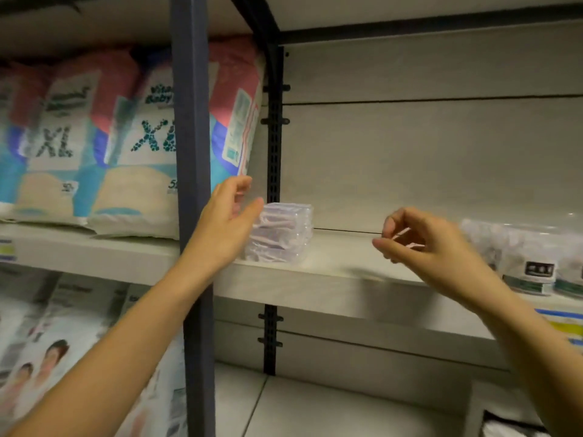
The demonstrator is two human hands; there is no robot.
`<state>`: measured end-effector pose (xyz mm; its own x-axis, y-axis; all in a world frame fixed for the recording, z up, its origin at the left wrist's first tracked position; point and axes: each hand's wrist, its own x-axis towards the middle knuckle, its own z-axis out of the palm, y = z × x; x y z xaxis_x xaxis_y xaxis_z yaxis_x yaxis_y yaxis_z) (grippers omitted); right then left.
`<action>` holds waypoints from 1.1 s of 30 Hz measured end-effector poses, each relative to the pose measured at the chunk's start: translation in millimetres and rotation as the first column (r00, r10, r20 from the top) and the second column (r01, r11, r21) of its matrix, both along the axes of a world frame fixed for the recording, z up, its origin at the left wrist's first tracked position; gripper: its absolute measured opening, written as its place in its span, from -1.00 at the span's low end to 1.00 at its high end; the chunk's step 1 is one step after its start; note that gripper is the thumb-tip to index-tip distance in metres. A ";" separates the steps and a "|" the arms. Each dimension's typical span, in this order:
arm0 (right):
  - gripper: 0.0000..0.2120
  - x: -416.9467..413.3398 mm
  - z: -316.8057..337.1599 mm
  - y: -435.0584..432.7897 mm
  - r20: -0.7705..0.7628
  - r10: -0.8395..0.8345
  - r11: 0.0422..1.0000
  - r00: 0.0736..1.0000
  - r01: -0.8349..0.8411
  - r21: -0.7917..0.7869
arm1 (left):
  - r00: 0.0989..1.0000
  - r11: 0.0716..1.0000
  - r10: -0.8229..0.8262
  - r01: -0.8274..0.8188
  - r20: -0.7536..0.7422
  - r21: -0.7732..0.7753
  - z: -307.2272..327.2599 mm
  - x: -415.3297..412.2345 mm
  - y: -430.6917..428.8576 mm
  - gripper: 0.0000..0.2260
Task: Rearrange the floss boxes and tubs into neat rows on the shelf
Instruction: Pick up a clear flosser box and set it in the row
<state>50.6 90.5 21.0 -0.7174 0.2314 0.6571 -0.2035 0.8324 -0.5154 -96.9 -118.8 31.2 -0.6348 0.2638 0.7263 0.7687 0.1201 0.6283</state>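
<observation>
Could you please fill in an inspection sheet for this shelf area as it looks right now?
Surface: pale shelf, with stock at its left end and right edge.
Job's things: stack of clear floss boxes standing at the shelf's left end; labelled packs bunched at the right edge, too blurred to read.
Clutter: nothing seen.
Hands: left hand with relaxed fingers beside the stack, contact unclear; right hand above mid-shelf, fingers curled, too blurred to tell whether it holds anything.
Cables: nothing seen.
Surroundings: XL diaper packs in the left bay; dark upright post; slotted rail.
</observation>
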 end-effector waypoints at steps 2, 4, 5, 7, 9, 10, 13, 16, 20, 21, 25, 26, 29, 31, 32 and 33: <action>-0.81 -24.3 3.4 -11.9 0.057 0.071 0.995 0.996 -0.067 -0.069 | 0.980 0.998 -0.067 0.067 0.186 0.003 2.3 -11.8 1.1 -0.59; -0.66 -44.6 6.7 -24.2 0.099 0.118 0.987 0.988 -0.105 -0.121 | 0.935 0.990 -0.130 0.139 0.329 -0.005 2.0 -21.8 1.2 -0.54; -0.57 -52.8 8.5 -29.7 0.126 0.123 0.986 0.984 -0.106 -0.132 | 0.912 0.984 -0.164 0.176 0.376 0.002 1.0 -25.7 1.0 -0.53; -0.46 -65.2 12.0 -40.0 0.176 0.114 0.986 0.978 -0.089 -0.143 | 0.853 0.967 -0.244 0.250 0.460 0.049 -2.3 -28.8 0.4 -0.55; -0.42 -72.9 14.3 -49.2 0.188 0.099 0.982 0.977 -0.066 -0.177 | 0.802 0.949 -0.301 0.304 0.515 0.081 -4.1 -27.6 0.3 -0.58; -0.41 -76.0 14.5 -52.8 0.189 0.083 0.983 0.978 -0.049 -0.179 | 0.796 0.946 -0.309 0.316 0.520 0.078 -5.1 -27.5 0.0 -0.60; -0.37 -81.9 13.8 -60.3 0.191 -0.005 0.994 0.982 0.025 -0.104 | 0.808 0.948 -0.301 0.313 0.507 0.063 -6.1 -27.7 -2.3 -0.72; -0.41 -83.2 12.2 -63.9 0.145 -0.060 0.995 0.988 0.071 -0.069 | 0.843 0.952 -0.288 0.304 0.454 0.039 -6.3 -24.6 -3.5 -0.73; -0.48 -84.0 9.3 -64.5 0.045 -0.016 0.976 0.999 0.025 -0.215 | 0.891 0.952 -0.307 0.284 0.335 0.118 -6.6 -19.2 -2.0 -0.78; -0.50 -84.4 9.0 -64.5 0.003 0.002 0.965 1.000 -0.001 -0.261 | 0.908 0.954 -0.295 0.264 0.296 0.142 -6.5 -18.2 0.1 -0.76; -0.61 -77.1 13.7 -64.8 -0.205 0.031 0.908 0.978 -0.114 -0.404 | 0.927 0.916 -0.335 0.279 0.169 0.288 -2.7 -7.9 8.5 -0.77; -0.64 -72.7 15.2 -62.1 -0.250 0.026 0.905 0.968 -0.129 -0.405 | 0.921 0.903 -0.359 0.302 0.149 0.306 -1.6 -5.8 10.8 -0.79; -0.60 -49.8 17.2 -48.1 -0.273 0.051 0.923 0.961 -0.150 -0.354 | 0.896 0.874 -0.432 0.388 0.102 0.293 -0.7 -0.8 16.5 -0.79; -0.54 -30.9 15.3 -36.1 -0.239 0.076 0.946 0.968 -0.145 -0.290 | 0.867 0.850 -0.493 0.462 0.073 0.252 -1.4 5.0 22.4 -0.75; -0.54 -21.7 13.8 -30.9 -0.227 0.080 0.957 0.971 -0.139 -0.256 | 0.847 0.832 -0.528 0.501 0.065 0.239 -2.2 8.9 26.0 -0.72; -0.55 -13.3 11.8 -26.1 -0.218 0.083 0.964 0.972 -0.134 -0.230 | 0.831 0.819 -0.553 0.529 0.062 0.224 -3.5 13.0 29.8 -0.68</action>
